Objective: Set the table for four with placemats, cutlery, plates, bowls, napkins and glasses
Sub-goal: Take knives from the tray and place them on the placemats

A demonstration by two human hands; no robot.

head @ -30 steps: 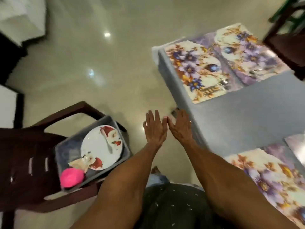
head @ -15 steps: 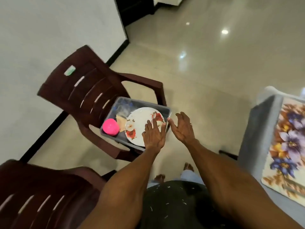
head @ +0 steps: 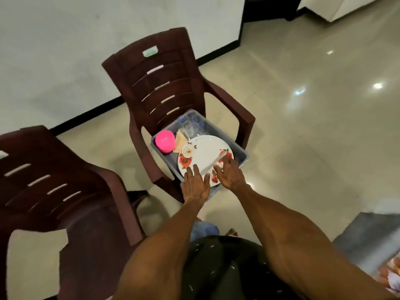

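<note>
A grey tub point(head: 242, 153) sits on the seat of a brown plastic chair point(head: 164, 87). In the tub lies a white plate point(head: 203, 154) with red flowers, and a knife point(head: 214, 163) rests across it. Pink bowls point(head: 165, 141), folded napkins point(head: 180, 140) and clear glasses point(head: 190, 124) fill the tub's far side. My left hand point(head: 195, 186) hovers with straight fingers over the plate's near rim. My right hand point(head: 229, 174) reaches over the plate's right edge, fingers spread, by the knife's handle. Neither hand holds anything.
A second brown chair point(head: 60, 191) stands close at the left. The grey table's corner point(head: 368, 239) with a floral placemat point(head: 389, 276) shows at the lower right. Glossy tiled floor point(head: 303, 131) spreads to the right; a white wall with dark skirting runs behind the chairs.
The view has swung left from the table to the chair with the tub. Both hands have moved forward and now reach over the plate.
</note>
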